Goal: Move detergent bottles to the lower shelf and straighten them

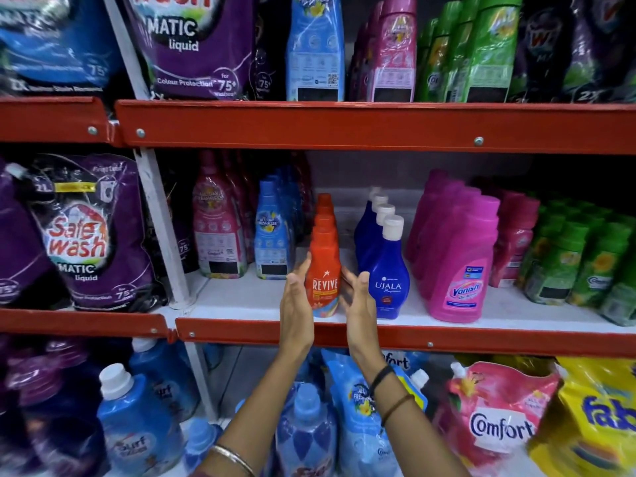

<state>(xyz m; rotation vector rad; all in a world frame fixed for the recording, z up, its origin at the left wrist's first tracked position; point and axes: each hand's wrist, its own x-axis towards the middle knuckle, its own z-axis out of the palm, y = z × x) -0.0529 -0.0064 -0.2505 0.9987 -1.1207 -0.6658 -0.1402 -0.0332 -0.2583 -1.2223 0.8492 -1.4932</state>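
An orange Revive bottle (323, 270) stands upright at the front of a row of like bottles on the middle shelf (247, 297). My left hand (296, 304) lies flat along its left side and my right hand (358, 301) along its right side. Both hands have straight fingers, and whether they touch the bottle is hard to tell. A row of blue Ujala bottles (389, 270) stands just to the right. Pink Vanish bottles (461, 266) follow further right.
Blue (272, 232) and pink (215, 228) Comfort bottles stand left of the Revive row. Purple Safe wash pouches (89, 232) fill the far left, green bottles (578, 263) the far right. Red shelf edges (378, 127) run above and below. Pouches and bottles crowd the bottom shelf.
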